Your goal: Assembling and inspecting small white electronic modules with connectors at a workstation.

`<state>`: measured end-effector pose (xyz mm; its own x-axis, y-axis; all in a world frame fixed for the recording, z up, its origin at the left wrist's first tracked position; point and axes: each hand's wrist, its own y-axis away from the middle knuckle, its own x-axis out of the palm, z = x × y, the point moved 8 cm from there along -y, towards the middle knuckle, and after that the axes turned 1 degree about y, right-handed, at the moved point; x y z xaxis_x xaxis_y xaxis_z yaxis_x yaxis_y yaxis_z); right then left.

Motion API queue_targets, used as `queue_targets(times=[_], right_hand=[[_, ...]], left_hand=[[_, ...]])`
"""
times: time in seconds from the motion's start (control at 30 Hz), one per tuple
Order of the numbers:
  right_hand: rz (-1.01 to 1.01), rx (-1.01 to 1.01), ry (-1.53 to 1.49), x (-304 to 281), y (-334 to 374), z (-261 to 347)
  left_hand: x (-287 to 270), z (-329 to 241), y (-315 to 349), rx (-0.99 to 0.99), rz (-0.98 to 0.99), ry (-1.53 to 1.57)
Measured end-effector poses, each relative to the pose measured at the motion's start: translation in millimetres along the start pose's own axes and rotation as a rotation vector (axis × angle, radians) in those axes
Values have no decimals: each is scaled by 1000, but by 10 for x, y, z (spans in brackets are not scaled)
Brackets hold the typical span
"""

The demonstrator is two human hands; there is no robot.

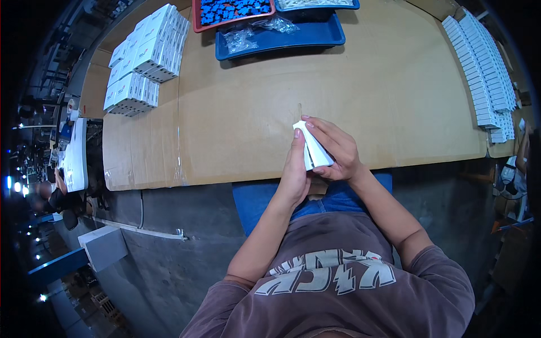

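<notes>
White box (319,152) between fingers (334,137)

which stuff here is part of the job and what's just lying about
In the job:
white box-like item, in left hand and right hand
probably left stack and right stack of white boxes
perhaps red tray, blue parts, nearer blue tray, clear bags

Apparently just around:
grey cable
pale floor strip
far-left white table

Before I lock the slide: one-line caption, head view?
Left hand and right hand grip a white piece over a brown table, white boxes stacked on both sides.
</notes>
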<state>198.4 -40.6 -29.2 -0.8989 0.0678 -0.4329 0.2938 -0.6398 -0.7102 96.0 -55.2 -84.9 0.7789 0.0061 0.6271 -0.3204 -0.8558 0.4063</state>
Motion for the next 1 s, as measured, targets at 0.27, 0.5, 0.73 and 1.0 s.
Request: queue_targets(times=[0.27,0.5,0.73,1.0], right_hand=[[-210,367,-309,-73,79,-178],[-202,733,-668,151,196,-256],[40,485,-326,159,214,-125],[25,290,-76,150,204,-121]], left_hand=[[63,-38,-33,141,78,-63],[-4,-210,-137,403,9,-620],[-273,-164,-204,272,-83,-230],[-215,-121,-187,290,-104,-283]])
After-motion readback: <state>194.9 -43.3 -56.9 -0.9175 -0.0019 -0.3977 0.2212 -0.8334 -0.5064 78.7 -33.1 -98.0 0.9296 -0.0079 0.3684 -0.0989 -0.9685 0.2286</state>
